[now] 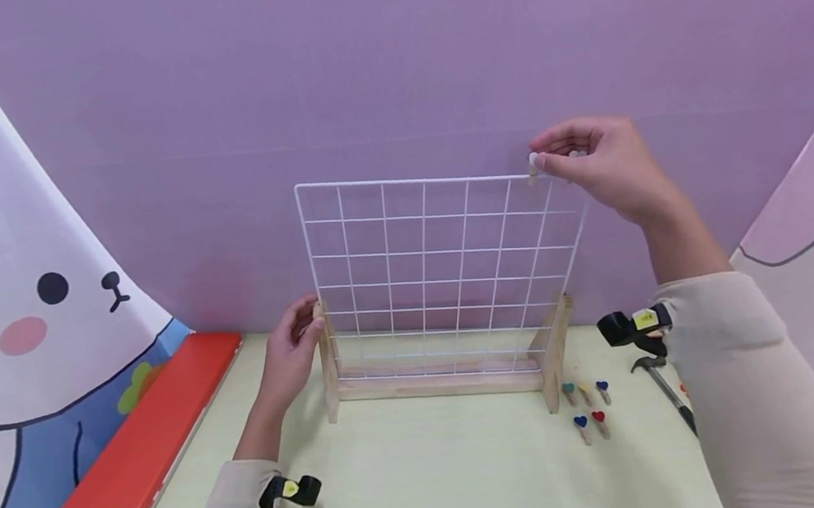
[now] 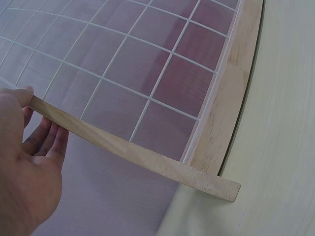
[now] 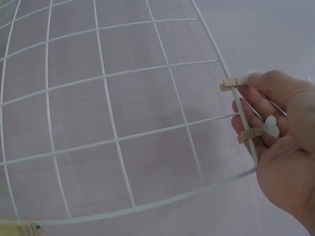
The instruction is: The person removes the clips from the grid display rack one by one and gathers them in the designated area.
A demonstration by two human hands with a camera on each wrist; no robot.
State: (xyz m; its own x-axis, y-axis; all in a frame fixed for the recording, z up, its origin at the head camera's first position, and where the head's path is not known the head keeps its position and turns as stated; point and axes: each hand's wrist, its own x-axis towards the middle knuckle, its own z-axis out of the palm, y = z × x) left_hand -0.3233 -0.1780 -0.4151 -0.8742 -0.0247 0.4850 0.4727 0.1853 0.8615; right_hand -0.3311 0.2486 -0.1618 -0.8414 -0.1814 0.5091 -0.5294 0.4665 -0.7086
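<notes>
A white wire grid stands upright in a wooden stand. My left hand grips the top of the stand's left post between thumb and fingers. Up at the grid's right end, my right hand pinches a small wooden clothespin that sits across the top wire; its decorated end is mostly covered by the thumb. A second wooden clothespin with a white heart is on the same wire, nearer the corner, below the fingers in the right wrist view.
Several small clothespins with coloured hearts, one of them red, lie on the table right of the stand. Farther right is a hammer, partly behind the right sleeve. A long red board lies at the left, and a purple backdrop hangs behind.
</notes>
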